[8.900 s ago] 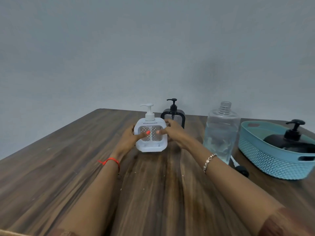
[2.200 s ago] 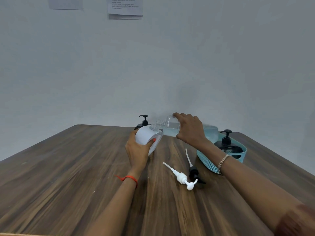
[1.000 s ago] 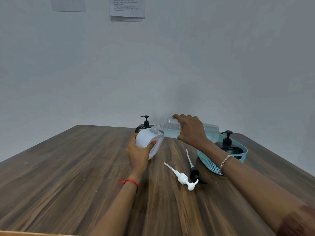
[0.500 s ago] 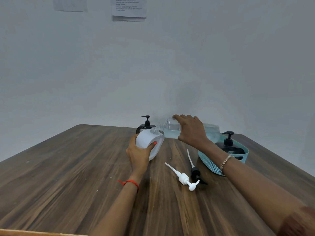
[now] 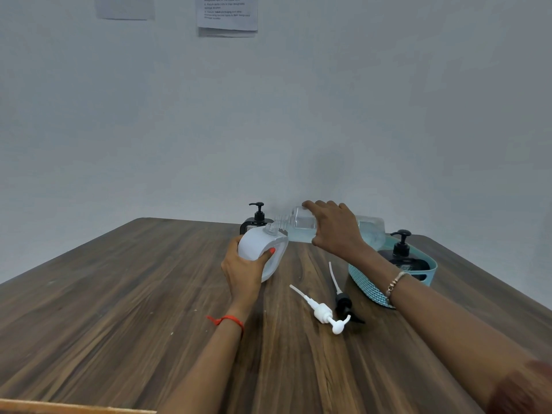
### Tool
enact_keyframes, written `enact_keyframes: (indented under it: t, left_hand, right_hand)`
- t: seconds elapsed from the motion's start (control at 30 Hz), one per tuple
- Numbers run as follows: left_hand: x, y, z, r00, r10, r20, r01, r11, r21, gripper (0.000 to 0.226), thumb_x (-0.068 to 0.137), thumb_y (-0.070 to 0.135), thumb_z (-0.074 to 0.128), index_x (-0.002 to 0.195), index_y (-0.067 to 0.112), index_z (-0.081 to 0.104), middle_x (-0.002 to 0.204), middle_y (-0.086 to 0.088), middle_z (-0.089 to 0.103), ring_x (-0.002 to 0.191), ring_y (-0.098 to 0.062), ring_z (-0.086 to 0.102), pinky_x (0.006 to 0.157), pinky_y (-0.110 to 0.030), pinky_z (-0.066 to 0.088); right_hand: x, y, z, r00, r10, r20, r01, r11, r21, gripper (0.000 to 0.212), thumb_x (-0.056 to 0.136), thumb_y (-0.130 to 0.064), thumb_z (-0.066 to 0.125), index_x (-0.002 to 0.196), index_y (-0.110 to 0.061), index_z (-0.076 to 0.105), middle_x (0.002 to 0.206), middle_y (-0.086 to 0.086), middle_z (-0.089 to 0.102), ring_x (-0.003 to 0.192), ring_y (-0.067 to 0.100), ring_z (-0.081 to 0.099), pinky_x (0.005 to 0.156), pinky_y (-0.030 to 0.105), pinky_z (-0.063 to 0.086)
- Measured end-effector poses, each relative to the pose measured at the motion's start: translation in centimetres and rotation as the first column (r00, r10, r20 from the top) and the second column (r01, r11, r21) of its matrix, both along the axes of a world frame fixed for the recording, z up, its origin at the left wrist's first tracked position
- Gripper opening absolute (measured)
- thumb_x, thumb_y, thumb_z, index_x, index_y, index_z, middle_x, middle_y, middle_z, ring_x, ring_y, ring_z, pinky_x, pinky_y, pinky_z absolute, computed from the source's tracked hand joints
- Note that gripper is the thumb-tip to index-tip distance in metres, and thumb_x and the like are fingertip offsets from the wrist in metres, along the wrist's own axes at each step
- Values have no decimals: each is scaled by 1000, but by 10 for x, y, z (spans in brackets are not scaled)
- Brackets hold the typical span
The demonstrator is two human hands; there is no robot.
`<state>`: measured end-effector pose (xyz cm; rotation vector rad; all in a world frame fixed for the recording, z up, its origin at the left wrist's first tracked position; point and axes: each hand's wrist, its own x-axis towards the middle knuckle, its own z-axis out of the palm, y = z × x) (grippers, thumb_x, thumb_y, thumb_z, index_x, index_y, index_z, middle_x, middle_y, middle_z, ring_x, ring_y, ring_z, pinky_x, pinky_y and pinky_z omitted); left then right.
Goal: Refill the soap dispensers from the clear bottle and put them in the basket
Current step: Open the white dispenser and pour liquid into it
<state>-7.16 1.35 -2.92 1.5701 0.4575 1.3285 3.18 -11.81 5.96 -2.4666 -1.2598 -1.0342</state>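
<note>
Lying nearest on the dark wooden table (image 5: 125, 300) are two loose pump heads with their thin tubes: the white plastic pump head (image 5: 324, 312) and, just to its right, the black pump head (image 5: 343, 301). Their nozzle ends almost touch.

A little farther, the left hand (image 5: 243, 271) is wrapped around the white rounded soap dispenser (image 5: 263, 249). The fingers are curled closed on its body, and the thumb with red nail polish presses on its front face. The dispenser is tilted, its open neck pointing up and to the right. A red thread is around the left wrist.

The right hand (image 5: 337, 231) is closed over the clear plastic bottle (image 5: 301, 224) from above, fingers spread across its top side. The bottle lies almost horizontal above the table, with pale liquid inside. Its threaded mouth meets the neck of the white dispenser. A beaded bracelet is on the right wrist.

To the right, behind the right forearm, stands the light blue perforated plastic basket (image 5: 370, 286). In it sits a black soap dispenser with pump (image 5: 401, 255). Farthest, behind the white dispenser, stands another black pump dispenser (image 5: 257, 218), near the grey wall (image 5: 268, 115).
</note>
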Motion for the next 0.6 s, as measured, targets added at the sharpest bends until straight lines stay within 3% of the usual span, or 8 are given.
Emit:
enact_keyframes:
  t: [0.47,0.6]
  left_hand:
    - [-2,2,-2,1000,-15,4,15,1000,-5,51,64,21,84,106,13,57,101,3,58,95,-17,55,75,-29,45]
    - [-3,1,-2,1000,-23,12,23,1000,-13,53,64,19,84,109,10,58,103,0,59,95,-16,55,70,-19,42]
  right_hand:
    - [-1,1,0,1000,2,4,-2,1000,-9,62,70,-7,60,129,-18,46,107,4,63,94,27,56,77,31,35]
    - [-1,2,-1,1000,7,0,-7,1000,-11,62,69,-6,61,129,-17,47,107,5,63,94,28,56,78,33,36]
